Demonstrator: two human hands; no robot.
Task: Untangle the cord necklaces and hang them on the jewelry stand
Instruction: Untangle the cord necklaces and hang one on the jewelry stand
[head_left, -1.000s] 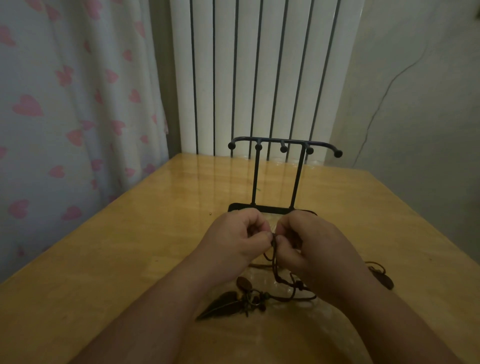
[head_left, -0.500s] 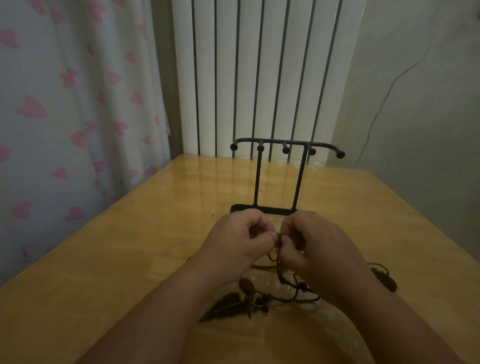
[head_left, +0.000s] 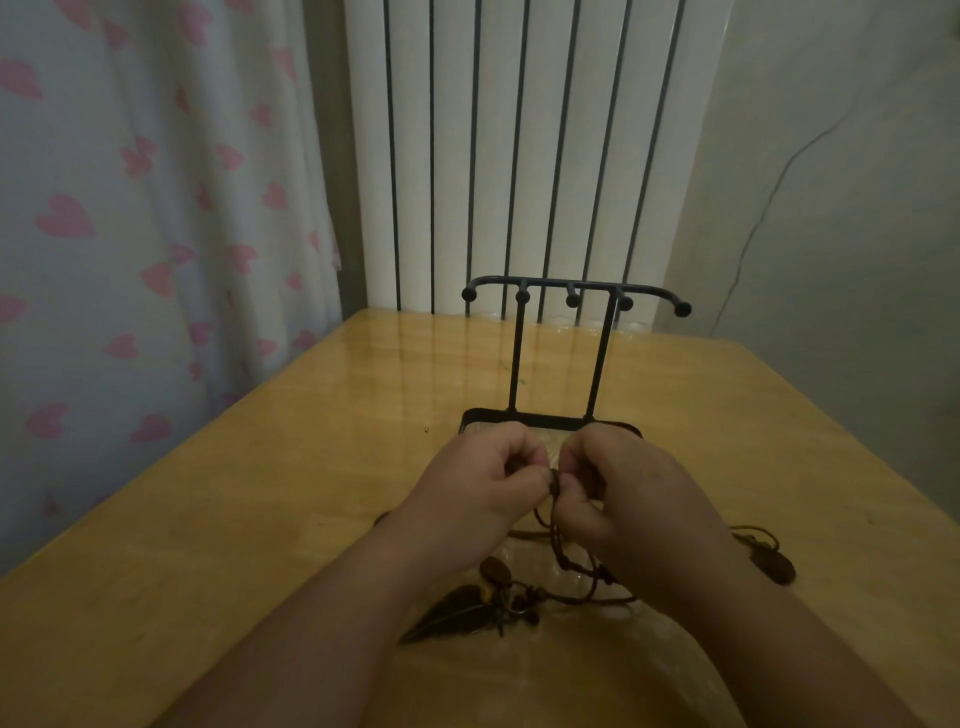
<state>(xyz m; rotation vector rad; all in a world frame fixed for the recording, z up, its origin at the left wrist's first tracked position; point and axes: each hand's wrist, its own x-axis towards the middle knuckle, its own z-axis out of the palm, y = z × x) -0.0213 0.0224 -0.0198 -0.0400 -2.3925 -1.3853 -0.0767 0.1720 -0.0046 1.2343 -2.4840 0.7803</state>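
We see only our own two bare forearms, with no sleeves, watch, bracelets or rings on show (the light is dim, so fine detail is lost). Our left hand (head_left: 483, 483) and right hand (head_left: 636, 499) have short, unpainted nails.

The jewelry stand (head_left: 561, 358) stands on the counter (head_left: 260, 519), far centre. Both hands, left hand (head_left: 483, 493) and right hand (head_left: 634, 504), sit just near of its base. The cord necklaces (head_left: 550, 587) lie on the counter below them. A curtain (head_left: 130, 208) hangs left; a radiator (head_left: 519, 145) stands behind.
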